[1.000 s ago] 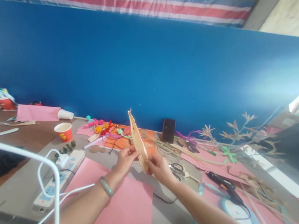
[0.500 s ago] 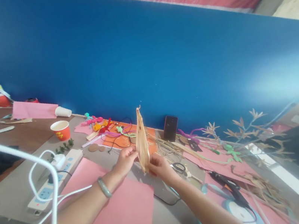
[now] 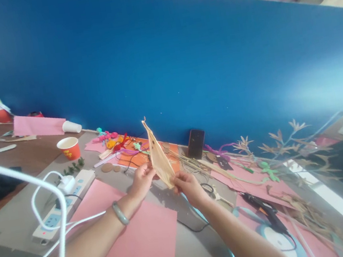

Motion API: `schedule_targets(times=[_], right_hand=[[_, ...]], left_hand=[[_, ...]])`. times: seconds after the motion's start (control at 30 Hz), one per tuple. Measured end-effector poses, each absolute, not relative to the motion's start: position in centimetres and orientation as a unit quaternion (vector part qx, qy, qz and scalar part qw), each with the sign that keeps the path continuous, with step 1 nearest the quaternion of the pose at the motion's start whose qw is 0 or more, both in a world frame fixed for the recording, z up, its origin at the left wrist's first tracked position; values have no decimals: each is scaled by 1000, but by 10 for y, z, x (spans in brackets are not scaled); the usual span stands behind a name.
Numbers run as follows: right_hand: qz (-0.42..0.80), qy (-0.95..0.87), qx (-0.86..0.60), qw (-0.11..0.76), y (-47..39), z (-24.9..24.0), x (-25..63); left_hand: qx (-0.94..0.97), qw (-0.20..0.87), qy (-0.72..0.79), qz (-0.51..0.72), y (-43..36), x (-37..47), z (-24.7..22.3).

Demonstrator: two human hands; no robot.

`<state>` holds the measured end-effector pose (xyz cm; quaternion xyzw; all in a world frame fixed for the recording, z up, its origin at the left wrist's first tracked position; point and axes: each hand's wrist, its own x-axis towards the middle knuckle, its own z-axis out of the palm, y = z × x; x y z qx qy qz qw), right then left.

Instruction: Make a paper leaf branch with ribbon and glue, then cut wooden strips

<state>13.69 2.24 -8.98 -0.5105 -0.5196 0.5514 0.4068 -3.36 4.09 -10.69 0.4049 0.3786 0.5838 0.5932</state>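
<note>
A pale tan, dried corn husk point(image 3: 160, 158) with a pointed, twisted tip stands up between my hands, tilted to the left. My left hand point(image 3: 142, 180) pinches its left edge low down. At its bottom right corner my right hand point(image 3: 187, 186) is closed on it, thumb against the fingers. A small dark spot shows near the husk's upper part. Below my left forearm lies a large pink paper sheet point(image 3: 143, 237). A green bangle point(image 3: 120, 213) circles my left wrist.
A white power strip point(image 3: 65, 206) and a looping white cable point(image 3: 45, 183) lie at left, near a red paper cup point(image 3: 69, 148). At right are a black glue gun point(image 3: 266, 211), dried stems and pink sheets. A phone point(image 3: 196, 143) leans against the blue wall point(image 3: 161, 60).
The husk has turned and leaned left, so more of its broad face shows. Both hands have shifted slightly, still holding it. The view has moved a little.
</note>
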Motion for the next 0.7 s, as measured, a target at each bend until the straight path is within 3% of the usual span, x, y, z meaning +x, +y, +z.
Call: schedule_targets(times=[0.27,0.7], right_hand=[[399,-604,-560,403,18,-87,107],[468,-560,-525,437,23,-81,122]], left_hand=[[478,601,366,526,35,-31,-118],[420,638,379,522,32,-33,-104]])
